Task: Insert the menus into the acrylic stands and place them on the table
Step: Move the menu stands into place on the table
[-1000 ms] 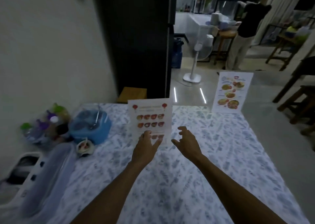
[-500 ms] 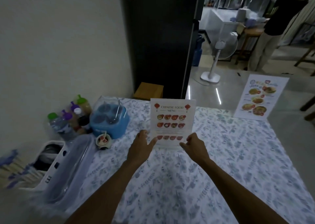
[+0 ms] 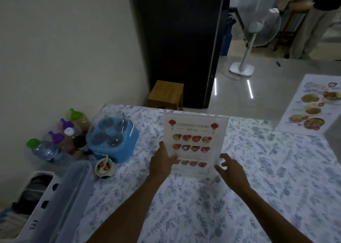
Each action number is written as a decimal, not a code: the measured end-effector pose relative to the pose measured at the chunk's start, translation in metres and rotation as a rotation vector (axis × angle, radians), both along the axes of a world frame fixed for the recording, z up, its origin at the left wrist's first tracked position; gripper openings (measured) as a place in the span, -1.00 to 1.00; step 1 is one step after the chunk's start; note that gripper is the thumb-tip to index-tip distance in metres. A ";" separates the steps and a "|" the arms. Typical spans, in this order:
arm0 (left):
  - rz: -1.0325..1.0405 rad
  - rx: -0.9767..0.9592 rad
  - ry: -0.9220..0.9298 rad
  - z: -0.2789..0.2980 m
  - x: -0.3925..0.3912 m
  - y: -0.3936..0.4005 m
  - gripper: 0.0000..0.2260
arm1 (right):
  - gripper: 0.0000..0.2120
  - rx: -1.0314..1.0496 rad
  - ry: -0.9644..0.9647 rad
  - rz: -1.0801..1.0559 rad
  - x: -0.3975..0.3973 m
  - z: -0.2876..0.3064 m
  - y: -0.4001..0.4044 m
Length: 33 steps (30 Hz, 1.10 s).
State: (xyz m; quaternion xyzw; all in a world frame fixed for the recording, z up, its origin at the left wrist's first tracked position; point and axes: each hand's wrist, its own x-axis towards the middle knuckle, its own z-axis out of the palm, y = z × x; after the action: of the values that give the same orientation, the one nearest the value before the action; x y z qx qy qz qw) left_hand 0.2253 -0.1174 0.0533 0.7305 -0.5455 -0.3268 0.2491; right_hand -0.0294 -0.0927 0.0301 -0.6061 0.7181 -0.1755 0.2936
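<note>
Compared with a moment ago, both hands sit a little lower on the stand and the right hand has opened away from its edge, while the view has tipped further down.

On the tabletop [image 3: 258, 169], covered with a leaf-patterned cloth, the acrylic stand [image 3: 196, 143] with the Chinese food menu inside stands upright near the middle, its base on the cloth. A second menu stand [image 3: 311, 106] is already placed at the far right corner, very close to the edge.

The left hand [image 3: 161, 162] holds the lower left edge of the stand, thumb on the front face and the other fingers behind, so I cannot tell how firmly it grips. The right hand [image 3: 231, 170] is spread open just beside the lower right corner and holds nothing; whether a fingertip touches the acrylic is not clear.

Risks, as I judge them: the stand is tall and light, so a one-sided push from the left hand may tip it backward. The cloth can slide or wrinkle under the base. The blue container [image 3: 113, 141] and the small bowl [image 3: 104, 167] are near the left forearm, and a careless withdrawal could knock them.
</note>
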 end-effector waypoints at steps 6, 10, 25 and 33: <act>-0.053 -0.029 0.025 0.001 -0.002 -0.029 -0.53 | -0.80 0.003 -0.078 0.032 -0.006 -0.002 -0.023; -0.104 -0.028 0.020 0.003 -0.010 -0.050 -0.54 | -0.76 -0.010 -0.077 -0.013 -0.012 0.007 -0.033; -0.262 -0.144 0.031 0.054 0.101 -0.202 -0.49 | -0.72 -0.106 -0.097 -0.064 0.096 0.052 -0.150; -0.184 -0.180 -0.035 0.075 0.251 -0.283 -0.46 | -0.79 -0.169 -0.197 0.005 0.242 0.052 -0.259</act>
State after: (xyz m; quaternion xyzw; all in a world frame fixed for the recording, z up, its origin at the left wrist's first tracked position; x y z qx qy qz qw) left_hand 0.4759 -0.4006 0.1284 0.6574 -0.6418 -0.2851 0.2732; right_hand 0.2124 -0.3516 0.0817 -0.6105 0.6667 -0.2934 0.3109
